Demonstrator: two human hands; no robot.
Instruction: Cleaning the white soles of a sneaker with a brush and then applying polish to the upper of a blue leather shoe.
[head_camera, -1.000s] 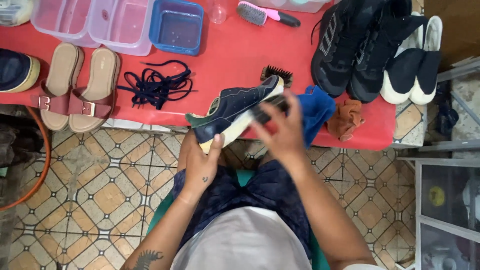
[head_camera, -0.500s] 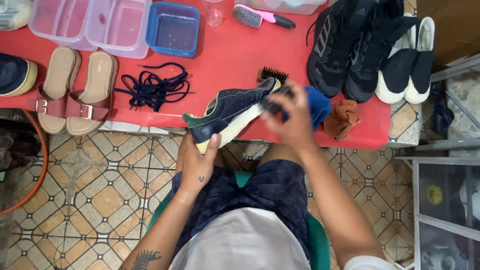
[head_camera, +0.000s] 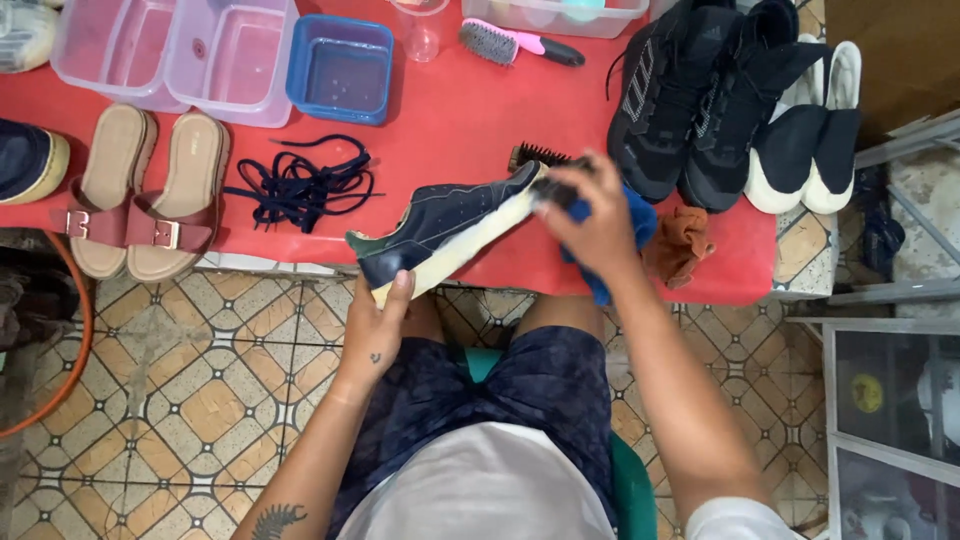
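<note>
**Navy shoe held over red table edge, both hands engaged**

Red table, smooth top, stands over a patterned tile floor. Left hand grips the toe end of one navy shoe, thumb up on the toe, fingers curled beneath; shoe lies on its side, tilted, pale cream sole facing the person. Upper looks like matte suede, no laces in it. Right hand is closed at the heel end, pressed onto the shoe, with a blue cloth bunched under the palm; what the fingers pinch cannot be told, blurred.

Beyond right hand: one dark bristle brush, just touching the heel area. To its right: one crumpled rust cloth, two black sneakers, two black-and-white slip-ons.

Beyond left hand: one tangle of navy laces. Further left: two tan sandals with maroon buckled straps.

Far edge: two clear plastic tubs, one blue tub, one pink-handled brush.
</note>
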